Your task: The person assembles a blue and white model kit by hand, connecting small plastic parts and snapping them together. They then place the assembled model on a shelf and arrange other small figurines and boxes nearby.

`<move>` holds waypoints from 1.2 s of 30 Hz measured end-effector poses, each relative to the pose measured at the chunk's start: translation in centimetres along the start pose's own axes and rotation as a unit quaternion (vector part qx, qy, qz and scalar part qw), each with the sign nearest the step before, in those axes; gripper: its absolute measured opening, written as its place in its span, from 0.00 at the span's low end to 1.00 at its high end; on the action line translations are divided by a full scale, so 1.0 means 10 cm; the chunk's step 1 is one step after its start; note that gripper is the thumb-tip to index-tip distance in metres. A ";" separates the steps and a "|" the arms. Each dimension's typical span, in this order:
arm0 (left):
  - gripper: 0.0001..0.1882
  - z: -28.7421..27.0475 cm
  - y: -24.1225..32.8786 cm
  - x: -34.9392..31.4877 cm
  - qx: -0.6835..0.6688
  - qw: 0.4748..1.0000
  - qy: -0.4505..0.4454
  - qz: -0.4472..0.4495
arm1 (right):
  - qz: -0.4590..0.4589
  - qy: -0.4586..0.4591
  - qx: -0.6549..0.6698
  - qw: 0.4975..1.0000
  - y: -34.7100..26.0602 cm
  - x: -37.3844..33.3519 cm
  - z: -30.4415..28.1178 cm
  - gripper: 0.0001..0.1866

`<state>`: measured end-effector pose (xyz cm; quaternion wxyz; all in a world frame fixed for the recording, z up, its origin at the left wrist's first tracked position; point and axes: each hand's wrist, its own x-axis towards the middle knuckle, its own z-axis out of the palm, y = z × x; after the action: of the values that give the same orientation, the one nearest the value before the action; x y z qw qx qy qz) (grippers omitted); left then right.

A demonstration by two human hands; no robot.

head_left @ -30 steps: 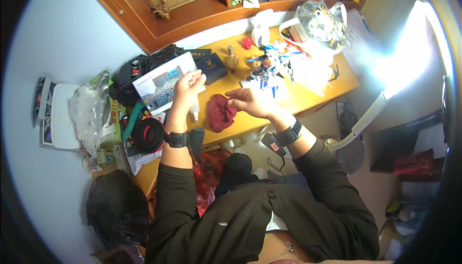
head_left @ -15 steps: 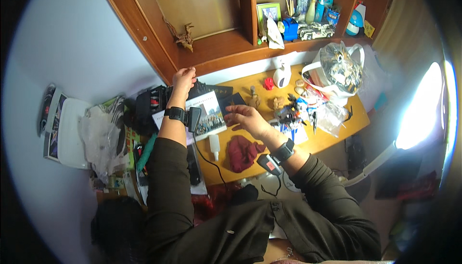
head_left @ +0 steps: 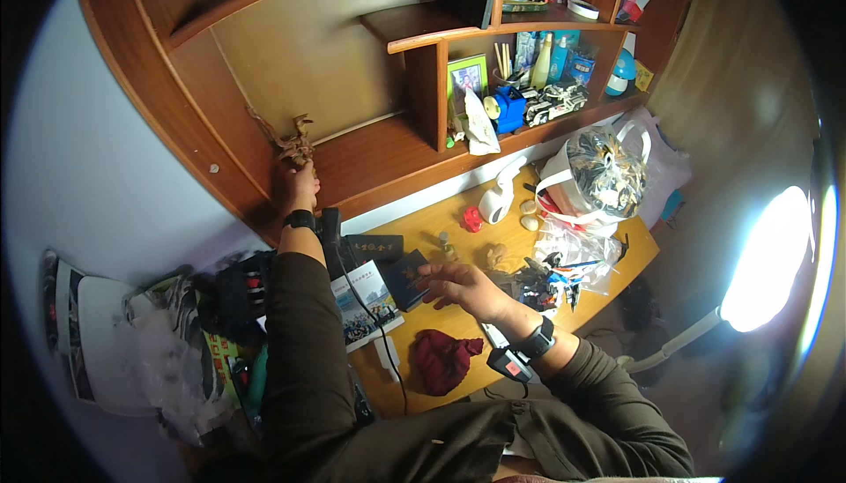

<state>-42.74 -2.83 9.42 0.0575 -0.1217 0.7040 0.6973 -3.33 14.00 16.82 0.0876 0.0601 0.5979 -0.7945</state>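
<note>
At the left end of the wooden shelf, my left hand (head_left: 302,185) meets a twisted brown wooden ornament (head_left: 297,141). Its fingers are closed around the ornament's lower end, which they partly hide. My right hand (head_left: 467,291) hovers over the desk with loosely spread fingers and holds nothing. Closest to those fingertips lies a dark blue booklet (head_left: 404,280). A printed group photo (head_left: 363,308) is on the desk between my arms. Nearer to me are a crumpled maroon cloth (head_left: 443,362) and a white bottle (head_left: 386,358).
Above the desk (head_left: 630,258), the shelf holds a green picture frame (head_left: 467,78) and a blue toy (head_left: 509,110). A stuffed white bag (head_left: 608,174) stands at the back right. A lit lamp (head_left: 767,258) rises at the right. Plastic bags (head_left: 181,360) crowd the left.
My left hand has reached forward from over the desk to the wooden ornament and closed on it. The view has shifted, showing more of the shelf. My right hand stays open over the desk.
</note>
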 end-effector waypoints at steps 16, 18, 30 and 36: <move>0.14 0.19 0.01 0.35 0.047 0.999 0.005 -0.005 | -0.001 -0.038 -0.034 0.999 -0.06 0.06 -0.03 0.18; 0.13 0.21 0.00 0.28 0.039 0.999 -0.013 0.016 | 0.002 -0.041 -0.030 0.999 -0.09 0.02 -0.03 0.18; 0.29 1.17 -0.01 0.07 0.335 0.886 -0.126 0.296 | 0.008 -0.024 -0.039 0.999 -0.21 -0.14 -0.09 0.17; 0.29 1.57 0.04 -0.01 0.303 0.882 -0.206 0.297 | -0.010 0.022 -0.074 0.997 -0.24 -0.22 -0.21 0.16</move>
<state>-44.11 12.86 9.50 0.0256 0.2628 0.8565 0.4435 -1.67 16.80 18.92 0.0709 0.0646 0.6573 -0.7475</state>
